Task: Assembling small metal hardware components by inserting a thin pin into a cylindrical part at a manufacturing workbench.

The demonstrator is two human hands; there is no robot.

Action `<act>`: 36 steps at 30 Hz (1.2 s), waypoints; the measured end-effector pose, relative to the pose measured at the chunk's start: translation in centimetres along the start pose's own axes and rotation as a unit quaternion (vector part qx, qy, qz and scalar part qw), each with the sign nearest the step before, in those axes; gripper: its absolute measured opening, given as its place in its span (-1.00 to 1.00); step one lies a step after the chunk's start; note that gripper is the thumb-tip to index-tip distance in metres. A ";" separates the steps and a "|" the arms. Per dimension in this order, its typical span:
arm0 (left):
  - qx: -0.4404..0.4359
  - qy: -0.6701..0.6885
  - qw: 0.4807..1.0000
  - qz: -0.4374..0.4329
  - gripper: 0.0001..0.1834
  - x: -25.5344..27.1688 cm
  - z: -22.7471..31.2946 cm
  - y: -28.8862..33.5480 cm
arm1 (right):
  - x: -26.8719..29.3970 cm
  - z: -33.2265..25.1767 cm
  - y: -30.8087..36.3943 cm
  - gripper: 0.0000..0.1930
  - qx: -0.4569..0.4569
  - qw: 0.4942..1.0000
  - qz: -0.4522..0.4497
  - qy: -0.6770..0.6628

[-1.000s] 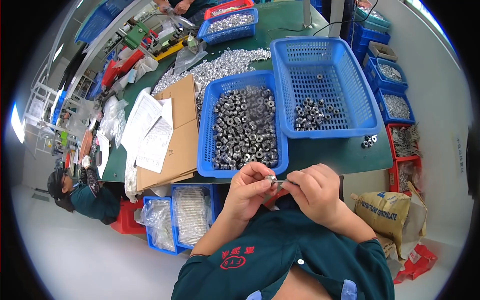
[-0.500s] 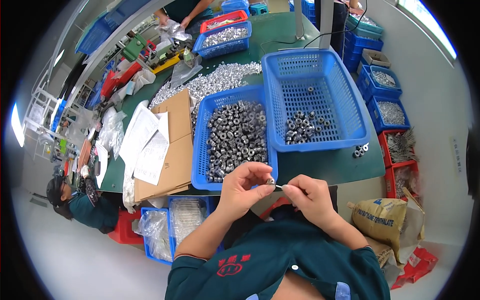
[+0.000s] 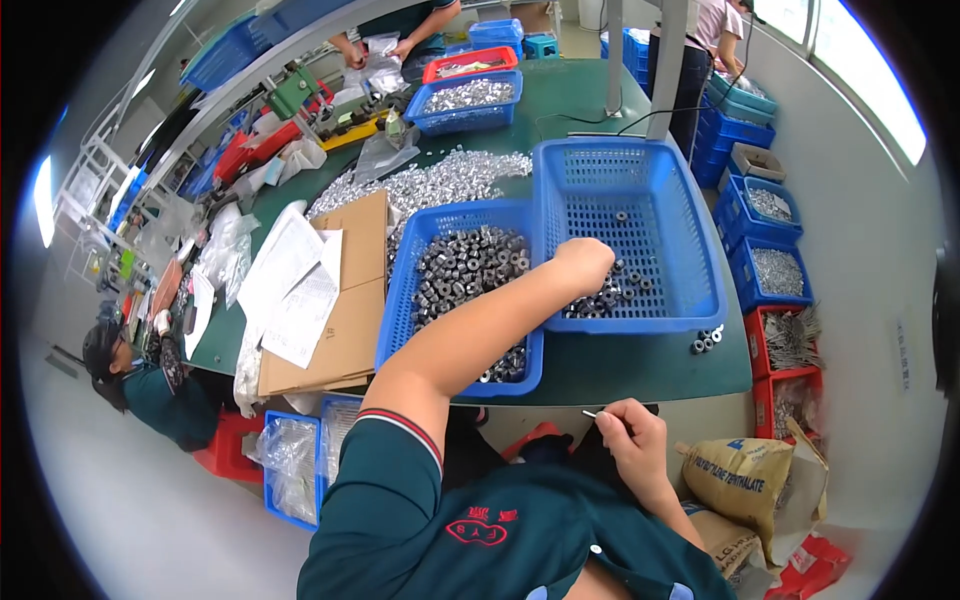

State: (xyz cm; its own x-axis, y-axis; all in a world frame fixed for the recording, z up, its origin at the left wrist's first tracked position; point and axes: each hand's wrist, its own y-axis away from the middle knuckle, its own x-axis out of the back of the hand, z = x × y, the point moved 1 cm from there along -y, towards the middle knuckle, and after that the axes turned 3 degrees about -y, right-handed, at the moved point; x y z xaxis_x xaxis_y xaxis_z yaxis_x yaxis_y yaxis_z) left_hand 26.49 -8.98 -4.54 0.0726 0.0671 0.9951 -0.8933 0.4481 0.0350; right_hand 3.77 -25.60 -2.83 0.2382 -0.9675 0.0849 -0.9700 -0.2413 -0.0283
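Observation:
My left hand [image 3: 585, 265] reaches over the right blue basket [image 3: 628, 326], just above a small pile of dark metal bushings [image 3: 632, 282]. Its fingers point down and away, so whether they hold a part is hidden. Close to my body, below the table's front edge, my right hand [image 3: 634, 442] is closed around a thin metal pin [image 3: 591, 413] whose tip sticks out leftward. Under my left forearm stands the left blue basket [image 3: 388, 335], heaped with many more metal bushings [image 3: 462, 268].
Cardboard [image 3: 362, 262] and paper sheets [image 3: 300, 305] lie left of the baskets. Loose shiny parts [image 3: 440, 185] spread behind them. A few bushings [image 3: 707, 340] sit at the table's right edge. Sacks [image 3: 740, 480] and stacked crates stand to the right; co-workers are at the back and left.
My left hand has left the front of my body, where it held a bushing against the pin, and moved forward over the right basket. My right hand has dropped slightly, still gripping the pin.

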 end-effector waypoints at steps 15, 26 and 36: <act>0.059 0.152 0.984 0.077 -0.84 6.2 -8.4 14.6 | -0.6 1.9 -0.5 -0.87 0.017 0.998 -0.055 0.002; 0.064 0.012 0.997 0.032 -0.86 0.6 -9.4 17.8 | -1.6 1.6 -0.2 -0.87 0.025 0.996 -0.081 0.012; -0.047 0.019 0.997 0.053 -0.87 1.6 -9.3 17.8 | -1.8 1.3 -0.3 -0.87 0.032 0.996 -0.085 0.020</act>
State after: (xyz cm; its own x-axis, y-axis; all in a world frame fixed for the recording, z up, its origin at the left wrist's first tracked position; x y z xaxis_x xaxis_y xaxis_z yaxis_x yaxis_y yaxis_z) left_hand 14.83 7.36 -3.17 -0.0023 0.1517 0.9884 -0.8510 0.5188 -0.0816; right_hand 3.72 -23.88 -4.23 0.3962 -0.9085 0.1329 -0.9102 -0.4076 -0.0729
